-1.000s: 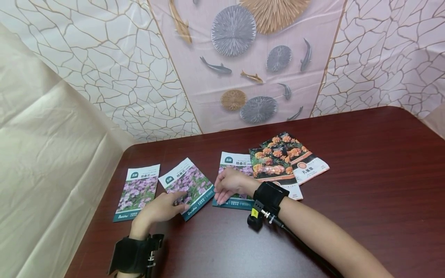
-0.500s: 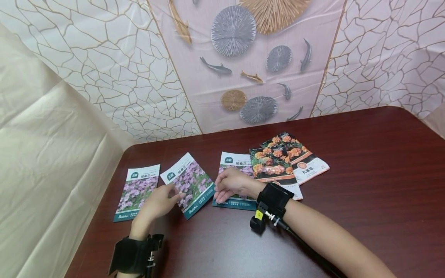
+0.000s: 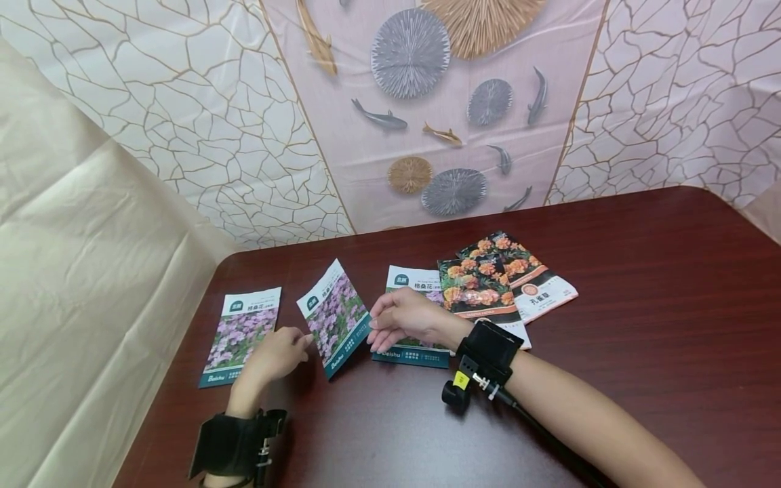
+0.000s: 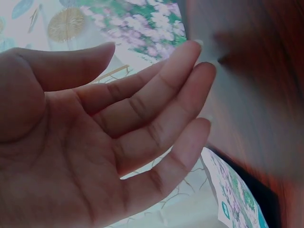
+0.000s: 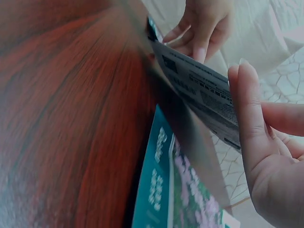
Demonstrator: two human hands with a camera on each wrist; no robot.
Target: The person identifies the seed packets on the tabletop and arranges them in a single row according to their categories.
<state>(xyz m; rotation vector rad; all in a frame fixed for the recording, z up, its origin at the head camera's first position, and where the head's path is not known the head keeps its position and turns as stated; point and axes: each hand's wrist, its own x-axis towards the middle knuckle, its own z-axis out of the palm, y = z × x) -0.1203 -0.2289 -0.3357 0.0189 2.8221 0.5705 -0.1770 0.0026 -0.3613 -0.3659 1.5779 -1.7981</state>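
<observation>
My right hand point(image 3: 405, 315) pinches the right edge of a seed packet point(image 3: 335, 315) with purple flowers and a teal strip. The packet is tilted up from the table, and its grey printed back point(image 5: 199, 90) faces the right wrist camera. Just left of that packet is my left hand point(image 3: 277, 352), its fingers loosely bent. The left wrist view shows the palm point(image 4: 71, 156) bare, thumb apart from the fingers. A matching packet point(image 3: 421, 357) lies flat beneath my right hand, partly hidden by it. Another purple-flower packet point(image 3: 241, 332) lies flat at the left, beside my left hand.
Two orange-flower seed packets overlap at the back right: the nearer one point(image 3: 476, 285) also covers part of the purple packet, the other point(image 3: 543, 288) lies behind it. The dark red table point(image 3: 641, 305) ends at a patterned cloth point(image 3: 244, 135). Plain cloth point(image 3: 91, 305) hangs at the left.
The middle purple packet has turned more upright and lifted off the table. My left hand has let go of it and drawn back left; my right hand has taken its edge.
</observation>
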